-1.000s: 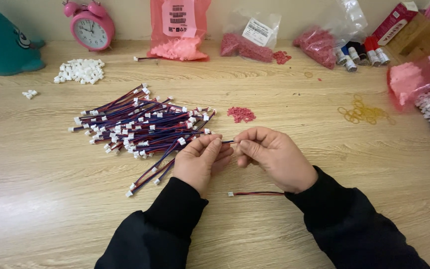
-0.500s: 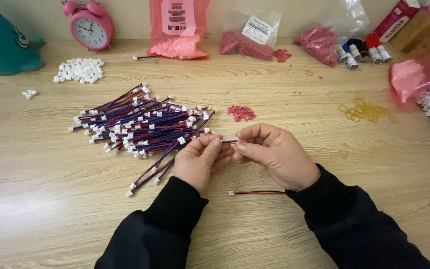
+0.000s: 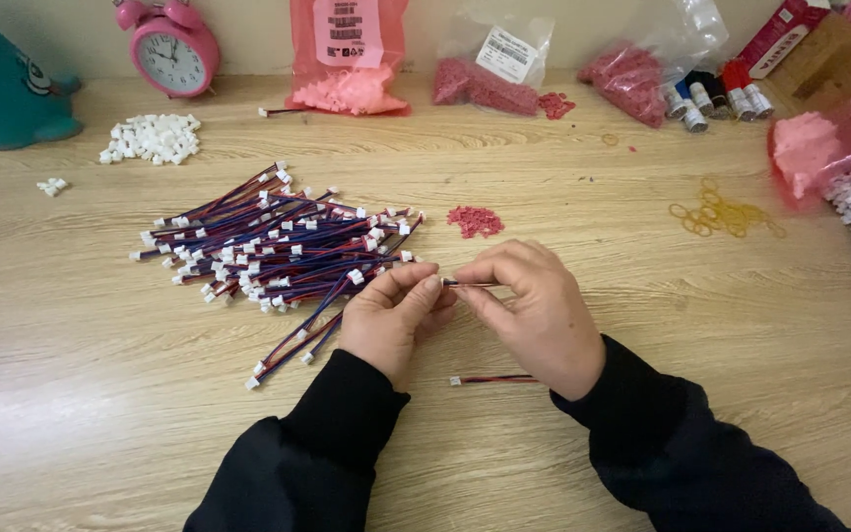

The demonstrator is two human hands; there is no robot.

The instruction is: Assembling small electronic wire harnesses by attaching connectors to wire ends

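Left hand [image 3: 391,320] and right hand [image 3: 534,310] pinch one thin red-and-blue wire lead [image 3: 467,284] (white-plugged wire pile [image 3: 278,241] at ten o'clock); advise short, firm fingertip grip.

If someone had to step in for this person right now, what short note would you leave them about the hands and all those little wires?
Left hand and right hand meet over the wooden table, pinching a short wire between their fingertips.
A big pile of red-and-blue wires with white plugs lies just left of the hands.
One single wire lies on the table below the right hand.
Loose white plugs sit at the back left, a small red heap above the hands, yellow rubber bands to the right.
Done: cannot tell how many wires are finished.
Left: the wire in hand is not yet set down.
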